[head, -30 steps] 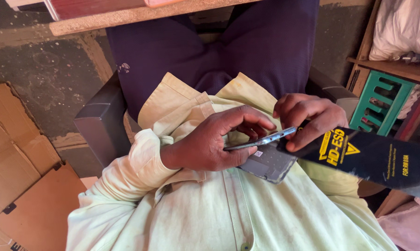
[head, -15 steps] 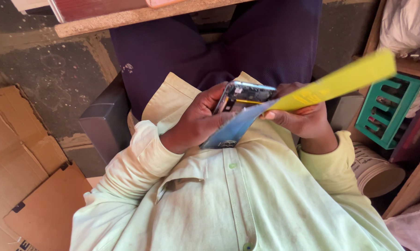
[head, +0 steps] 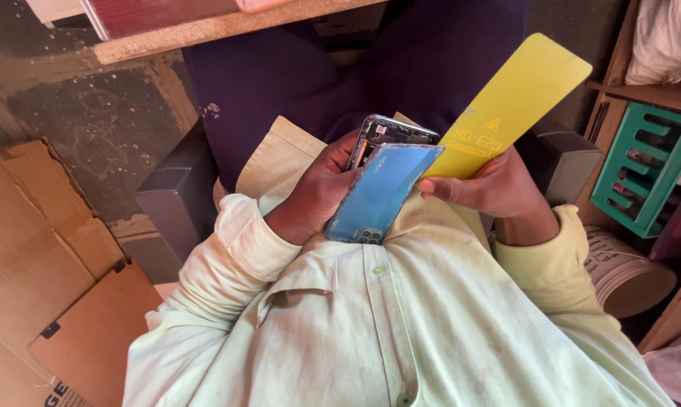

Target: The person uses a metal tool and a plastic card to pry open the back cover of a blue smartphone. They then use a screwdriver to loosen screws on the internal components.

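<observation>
Gripping opened phone [head: 389,136] and its blue back cover [head: 382,192] in our left hand [head: 318,192] | right hand [head: 491,188] pinches yellow card [head: 517,94] against the cover, seemingly for prying.

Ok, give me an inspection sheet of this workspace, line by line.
Surface: no table in use; work is done over the lap, against a pale green shirt.
Job's things: phone with internals exposed; blue back cover lifted partly off it; yellow card.
Clutter: cardboard on the floor, paper cup.
Hands: left hand holds the phone; right hand holds the yellow card, its end at the cover's edge.
Cables: nothing seen.
Surroundings: wooden ledge, green crate, dark box.
</observation>
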